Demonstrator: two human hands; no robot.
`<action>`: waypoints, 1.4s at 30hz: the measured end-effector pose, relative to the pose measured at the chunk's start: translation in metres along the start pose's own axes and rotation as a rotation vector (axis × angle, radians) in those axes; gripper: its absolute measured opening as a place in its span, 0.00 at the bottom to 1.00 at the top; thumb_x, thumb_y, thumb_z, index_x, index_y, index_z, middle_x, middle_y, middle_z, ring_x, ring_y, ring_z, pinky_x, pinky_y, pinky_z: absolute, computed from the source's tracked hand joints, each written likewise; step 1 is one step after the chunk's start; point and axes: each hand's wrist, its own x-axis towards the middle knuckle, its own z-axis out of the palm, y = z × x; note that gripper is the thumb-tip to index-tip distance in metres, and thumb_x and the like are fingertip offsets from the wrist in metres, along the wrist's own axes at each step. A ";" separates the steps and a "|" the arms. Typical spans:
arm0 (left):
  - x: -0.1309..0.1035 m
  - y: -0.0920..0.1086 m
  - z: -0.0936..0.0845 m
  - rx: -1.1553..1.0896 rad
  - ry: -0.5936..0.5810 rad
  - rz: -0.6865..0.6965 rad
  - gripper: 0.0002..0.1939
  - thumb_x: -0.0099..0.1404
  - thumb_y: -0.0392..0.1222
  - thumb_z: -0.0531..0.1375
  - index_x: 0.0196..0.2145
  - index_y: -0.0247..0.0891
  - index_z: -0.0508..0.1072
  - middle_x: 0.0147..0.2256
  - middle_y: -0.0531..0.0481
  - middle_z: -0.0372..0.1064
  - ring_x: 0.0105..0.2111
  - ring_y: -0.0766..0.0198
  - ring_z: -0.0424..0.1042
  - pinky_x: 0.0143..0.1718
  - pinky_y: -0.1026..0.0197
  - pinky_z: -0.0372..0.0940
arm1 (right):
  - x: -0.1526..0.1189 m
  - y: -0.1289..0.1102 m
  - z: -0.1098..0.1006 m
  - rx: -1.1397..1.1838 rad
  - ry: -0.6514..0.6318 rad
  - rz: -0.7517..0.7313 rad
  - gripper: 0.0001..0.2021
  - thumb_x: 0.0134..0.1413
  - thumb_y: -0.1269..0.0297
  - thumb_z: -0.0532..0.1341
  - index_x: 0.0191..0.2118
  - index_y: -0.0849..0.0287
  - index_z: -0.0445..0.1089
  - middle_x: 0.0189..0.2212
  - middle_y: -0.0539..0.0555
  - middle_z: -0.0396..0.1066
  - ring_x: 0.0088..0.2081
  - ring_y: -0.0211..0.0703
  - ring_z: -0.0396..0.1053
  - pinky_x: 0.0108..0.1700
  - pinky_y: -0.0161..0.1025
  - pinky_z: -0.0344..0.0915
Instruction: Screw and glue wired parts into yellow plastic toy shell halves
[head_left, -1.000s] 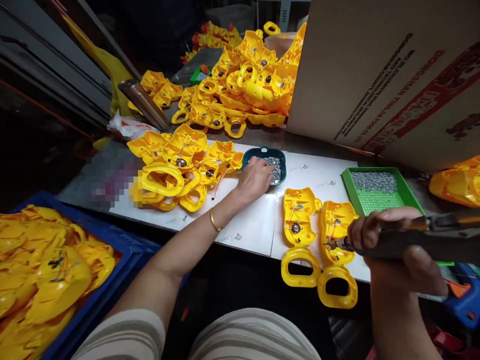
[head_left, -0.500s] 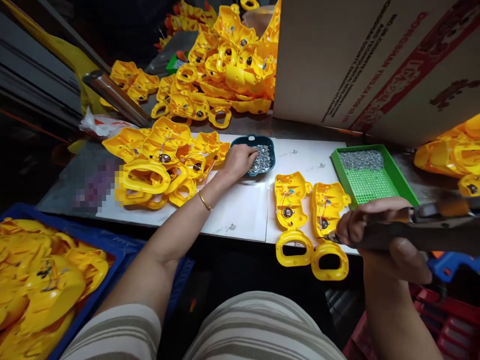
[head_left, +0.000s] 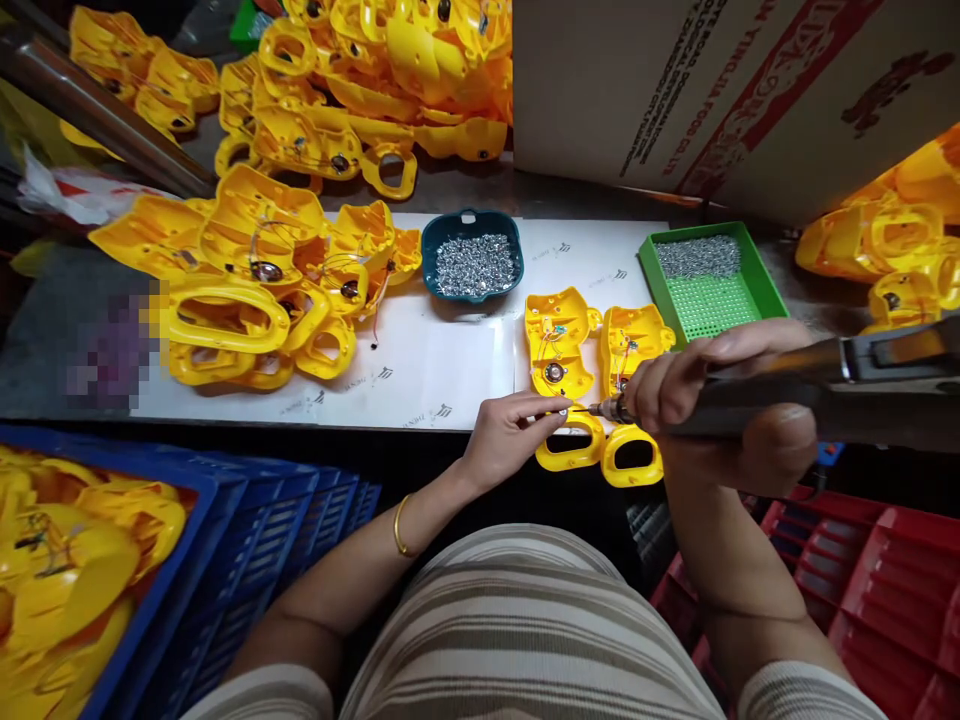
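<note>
My right hand (head_left: 720, 400) grips a dark power screwdriver (head_left: 847, 385), its tip pointing left over the yellow parts. At that tip, the thumb and fingers of my left hand (head_left: 514, 435) are pinched together; what they hold is too small to make out. Below them lies a yellow ring-handled shell (head_left: 562, 350), with a round metal-rimmed piece and thin wires inside. A second similar shell (head_left: 626, 335) rests to its right, partly behind my right hand. The dark teal bowl (head_left: 471, 255) of small screws stands behind, and a green tray (head_left: 712, 285) of screws sits at the right.
Yellow shells (head_left: 262, 240) are heaped on the table's left, with another pile (head_left: 390, 70) behind. A large cardboard box (head_left: 675, 100) stands at the back right. Blue crates (head_left: 247, 530) and red crates (head_left: 877, 590) flank my body.
My left hand has left the screw bowl and come forward and right to the screwdriver tip. The screwdriver has shifted left over the first shell. The view has also shifted.
</note>
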 end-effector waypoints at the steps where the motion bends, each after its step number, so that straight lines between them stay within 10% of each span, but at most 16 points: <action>1: 0.001 0.000 -0.001 0.001 -0.005 0.004 0.09 0.62 0.38 0.64 0.40 0.37 0.81 0.38 0.44 0.79 0.35 0.63 0.78 0.33 0.65 0.69 | -0.001 0.000 0.001 0.015 -0.009 -0.003 0.10 0.54 0.53 0.62 0.37 0.51 0.69 0.16 0.44 0.58 0.13 0.36 0.57 0.15 0.35 0.59; 19: -0.007 -0.006 0.003 0.011 0.023 -0.027 0.14 0.62 0.38 0.64 0.46 0.37 0.79 0.38 0.44 0.79 0.32 0.65 0.77 0.29 0.67 0.68 | -0.005 0.008 0.007 -0.012 0.021 0.097 0.13 0.51 0.47 0.64 0.33 0.49 0.67 0.13 0.42 0.59 0.11 0.35 0.55 0.14 0.35 0.58; 29: -0.009 0.000 0.001 0.159 -0.043 0.101 0.24 0.65 0.39 0.61 0.58 0.37 0.69 0.40 0.46 0.78 0.29 0.69 0.74 0.30 0.68 0.69 | -0.003 0.001 -0.001 0.010 -0.174 0.178 0.14 0.52 0.48 0.64 0.39 0.50 0.69 0.15 0.44 0.62 0.14 0.38 0.60 0.17 0.38 0.62; 35: -0.004 -0.009 -0.006 0.622 0.208 0.204 0.33 0.63 0.53 0.62 0.61 0.37 0.63 0.58 0.37 0.63 0.56 0.51 0.63 0.57 0.49 0.61 | 0.010 0.024 -0.003 -0.014 -0.047 -0.008 0.12 0.52 0.49 0.63 0.36 0.51 0.70 0.14 0.43 0.59 0.13 0.36 0.58 0.15 0.36 0.59; 42: 0.001 -0.023 0.006 0.751 0.097 0.007 0.46 0.61 0.63 0.60 0.67 0.34 0.50 0.62 0.32 0.58 0.60 0.44 0.56 0.59 0.45 0.50 | 0.016 0.062 0.000 -0.006 -0.067 -0.027 0.10 0.51 0.49 0.63 0.35 0.47 0.68 0.12 0.41 0.56 0.10 0.38 0.53 0.12 0.37 0.55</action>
